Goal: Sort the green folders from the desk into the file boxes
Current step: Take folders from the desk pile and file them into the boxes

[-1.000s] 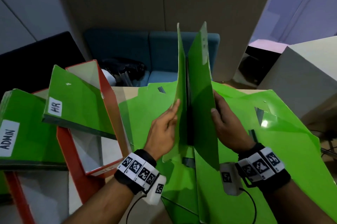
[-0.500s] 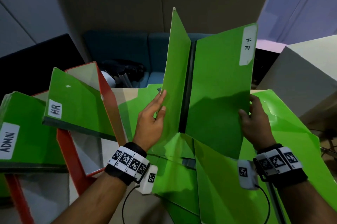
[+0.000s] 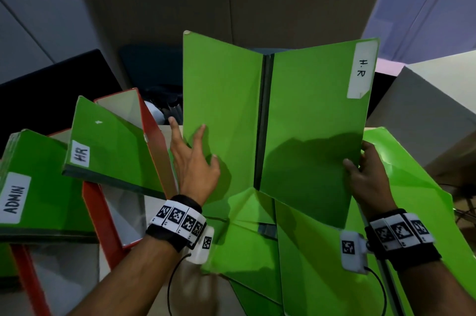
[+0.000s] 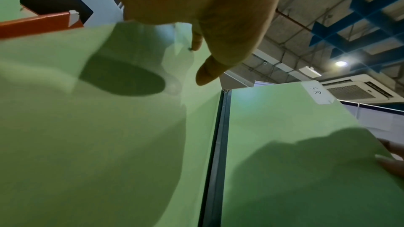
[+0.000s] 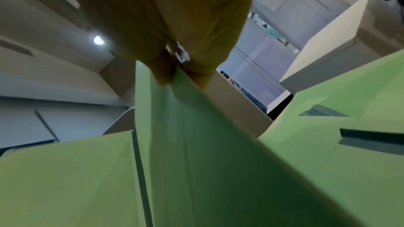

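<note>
Since a moment ago the green folder (image 3: 304, 120) has swung wider open, both covers now spread towards the viewer, and the left hand (image 3: 193, 161) has slid out to the left cover's edge. Its fingers lie straight and spread, clamped on nothing, with the palm close against the left cover. The right hand (image 3: 365, 174) pinches the right cover's outer edge between thumb and fingers. Held upright above the desk, the folder bears a white label (image 3: 362, 71) reading H.R at its far right corner. More green folders (image 3: 412, 187) lie spread beneath. To the left, the red file box (image 3: 154, 140) holds an HR folder (image 3: 113, 145); further left sits an ADMIN folder (image 3: 38, 181).
</note>
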